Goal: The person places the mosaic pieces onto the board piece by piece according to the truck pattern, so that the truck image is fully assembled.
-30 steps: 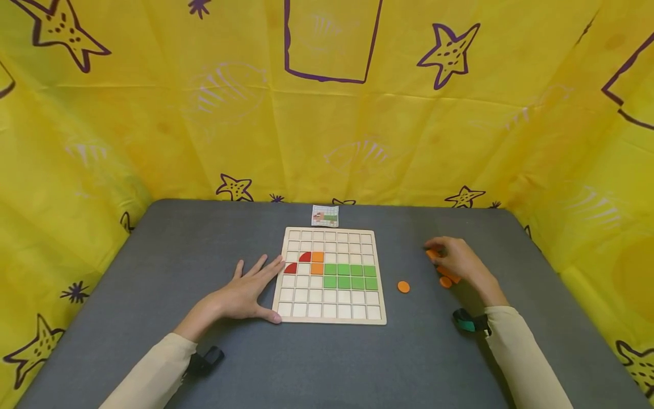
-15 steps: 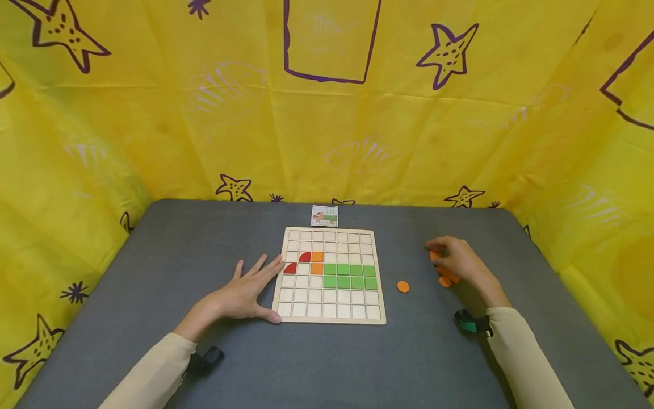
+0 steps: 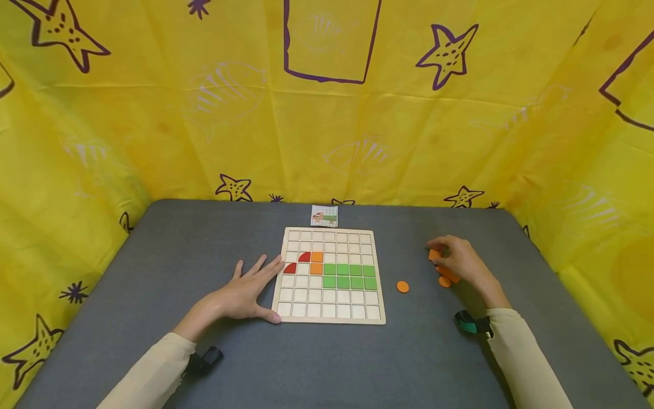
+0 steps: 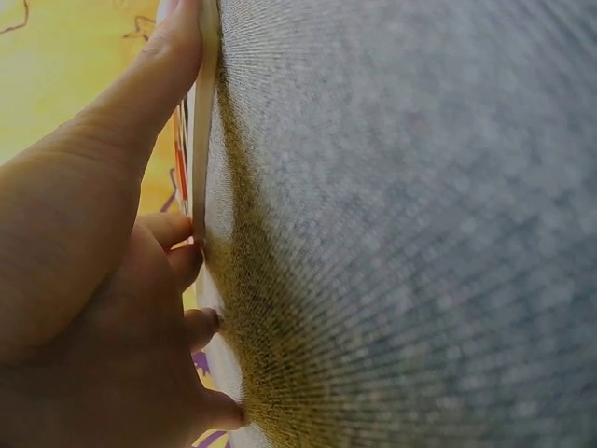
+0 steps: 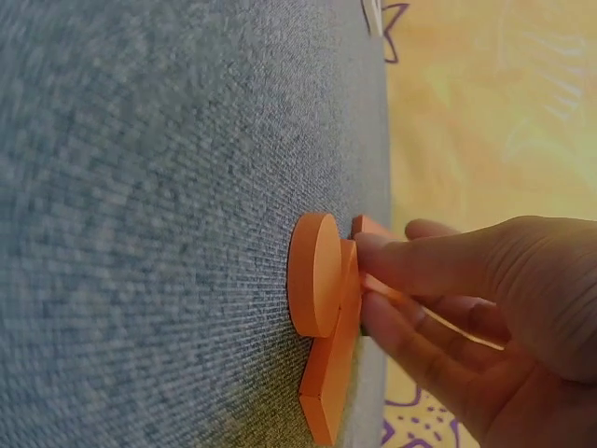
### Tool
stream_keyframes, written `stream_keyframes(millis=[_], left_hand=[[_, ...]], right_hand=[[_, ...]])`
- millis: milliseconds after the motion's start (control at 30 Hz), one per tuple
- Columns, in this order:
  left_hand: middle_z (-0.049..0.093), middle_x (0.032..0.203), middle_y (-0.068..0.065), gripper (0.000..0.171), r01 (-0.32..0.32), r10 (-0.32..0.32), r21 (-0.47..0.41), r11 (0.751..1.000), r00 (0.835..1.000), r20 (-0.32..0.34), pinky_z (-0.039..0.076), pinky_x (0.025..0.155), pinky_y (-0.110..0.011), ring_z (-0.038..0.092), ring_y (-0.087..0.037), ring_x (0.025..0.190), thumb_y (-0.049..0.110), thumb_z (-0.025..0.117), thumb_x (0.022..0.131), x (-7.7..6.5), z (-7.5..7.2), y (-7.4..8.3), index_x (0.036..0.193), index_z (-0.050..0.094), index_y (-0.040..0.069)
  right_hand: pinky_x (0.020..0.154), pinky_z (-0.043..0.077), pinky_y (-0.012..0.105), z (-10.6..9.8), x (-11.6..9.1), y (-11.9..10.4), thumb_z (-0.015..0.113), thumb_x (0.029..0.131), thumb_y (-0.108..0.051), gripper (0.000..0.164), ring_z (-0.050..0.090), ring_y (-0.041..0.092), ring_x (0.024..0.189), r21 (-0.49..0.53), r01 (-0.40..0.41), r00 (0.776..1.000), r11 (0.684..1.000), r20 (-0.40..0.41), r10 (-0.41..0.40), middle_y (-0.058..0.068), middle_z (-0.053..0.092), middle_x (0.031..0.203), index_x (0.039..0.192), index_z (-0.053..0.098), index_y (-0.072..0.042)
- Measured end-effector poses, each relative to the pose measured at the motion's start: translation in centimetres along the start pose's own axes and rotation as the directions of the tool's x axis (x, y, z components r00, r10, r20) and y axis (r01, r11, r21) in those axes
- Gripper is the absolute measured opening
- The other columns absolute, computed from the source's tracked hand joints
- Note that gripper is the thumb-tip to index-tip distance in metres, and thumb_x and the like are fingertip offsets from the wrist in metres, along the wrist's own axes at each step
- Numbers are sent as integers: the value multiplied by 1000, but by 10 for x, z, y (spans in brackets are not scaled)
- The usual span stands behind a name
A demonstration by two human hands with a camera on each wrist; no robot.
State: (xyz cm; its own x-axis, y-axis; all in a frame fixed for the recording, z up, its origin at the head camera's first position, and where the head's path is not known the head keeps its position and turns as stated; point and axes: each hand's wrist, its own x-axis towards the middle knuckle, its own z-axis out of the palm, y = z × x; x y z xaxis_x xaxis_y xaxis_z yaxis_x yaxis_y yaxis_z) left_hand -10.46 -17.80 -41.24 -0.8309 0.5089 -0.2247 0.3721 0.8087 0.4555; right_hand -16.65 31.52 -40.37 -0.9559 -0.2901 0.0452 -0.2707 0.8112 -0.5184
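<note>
My left hand (image 3: 242, 294) lies spread at the left side of a wooden grid board (image 3: 337, 311), thumb at its lower left corner and fingertips along its left edge. In the left wrist view, the thumb (image 4: 140, 84) presses along the board's rim. Right of the board, my right hand (image 3: 460, 260) pinches an orange square tile (image 3: 434, 254) between thumb and fingers. Under that hand lie more orange pieces, among them a round disc (image 5: 315, 275) leaning on a flat straight-edged tile (image 5: 328, 383). The palm hides part of this group in the head view.
In the board sit green square tiles (image 3: 343, 275), two orange squares (image 3: 317, 262) and two red quarter-round tiles (image 3: 305, 257). A small picture card (image 3: 325, 216) lies behind the board. Another orange disc (image 3: 402, 287) lies just right of it. Yellow cloth (image 3: 230, 125) surrounds the grey table (image 3: 306, 363).
The orange square in my right fingers has shifted and turned slightly, showing more of its face. My right hand has barely moved; my left hand stays at the board.
</note>
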Motion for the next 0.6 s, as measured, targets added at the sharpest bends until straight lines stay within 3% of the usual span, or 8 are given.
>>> stream_keyframes(millis=[600], left_hand=[[12, 164, -10, 118, -3, 3, -17, 1000, 1000, -2, -7, 106, -72, 2, -42, 148, 61, 79, 69, -2, -1, 1, 157, 19, 10]], right_hand=[[75, 54, 44, 6, 2, -13, 67, 87, 7, 26, 65, 31, 87, 54, 71, 995, 996, -80, -66, 15, 70, 97, 113, 69, 4]])
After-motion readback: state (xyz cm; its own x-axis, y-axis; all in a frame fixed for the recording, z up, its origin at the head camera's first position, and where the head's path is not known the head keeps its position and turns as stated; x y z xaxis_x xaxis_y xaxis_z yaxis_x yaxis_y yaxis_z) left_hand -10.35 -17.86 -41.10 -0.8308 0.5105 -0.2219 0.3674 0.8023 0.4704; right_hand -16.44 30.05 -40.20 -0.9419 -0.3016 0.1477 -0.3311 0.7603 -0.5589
